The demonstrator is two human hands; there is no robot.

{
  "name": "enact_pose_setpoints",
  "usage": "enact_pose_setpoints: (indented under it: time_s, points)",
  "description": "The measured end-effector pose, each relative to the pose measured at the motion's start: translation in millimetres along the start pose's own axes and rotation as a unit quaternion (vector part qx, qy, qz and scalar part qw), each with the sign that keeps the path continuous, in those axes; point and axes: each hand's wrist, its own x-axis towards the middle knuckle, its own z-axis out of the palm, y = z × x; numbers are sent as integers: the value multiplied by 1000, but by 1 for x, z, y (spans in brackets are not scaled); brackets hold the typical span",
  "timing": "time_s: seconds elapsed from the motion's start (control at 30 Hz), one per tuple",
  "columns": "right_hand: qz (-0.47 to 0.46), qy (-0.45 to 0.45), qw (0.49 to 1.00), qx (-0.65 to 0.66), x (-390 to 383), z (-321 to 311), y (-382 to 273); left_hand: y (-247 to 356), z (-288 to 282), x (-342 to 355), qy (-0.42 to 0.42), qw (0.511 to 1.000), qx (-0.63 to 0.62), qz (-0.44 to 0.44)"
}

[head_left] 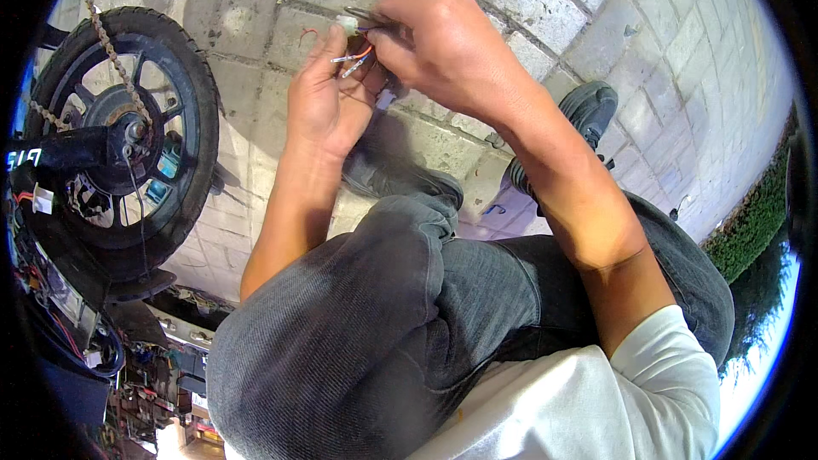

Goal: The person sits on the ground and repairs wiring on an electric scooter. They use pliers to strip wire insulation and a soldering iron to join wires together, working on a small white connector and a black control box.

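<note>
My left hand is closed at the top centre, its thumb and fingers around a small white wire connector. Loose wires, orange and blue with bare metal ends, stick out between my two hands. From the right, my right hand pinches a thin dark metal piece against the connector; its exact kind is hidden by the fingers. A second white connector hangs just below my left fingers. A thin red wire curls out beside my left thumb.
On the left stands a black spoked wheel with a rusty chain across it. Wiring and machine parts lie below it. Brick paving spreads beneath my dark shoes. A green hedge borders the right.
</note>
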Motion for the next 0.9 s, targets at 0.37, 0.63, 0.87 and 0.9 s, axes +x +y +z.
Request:
enact_pose_setpoints:
  time_s: [0.37,0.63,0.87,0.9]
  points:
    - [2,55,997,-55,-5,7,-6,-2,-3,4,-40,993,-67,-91]
    - [3,70,991,-117,-4,6,-5,0,-2,4,-21,999,-19,-22]
    - [-52,84,991,-94,-3,10,3,1,3,-1,1,1000,18,8]
    - [-58,84,991,-90,-3,10,4,2,5,-2,2,1000,19,10]
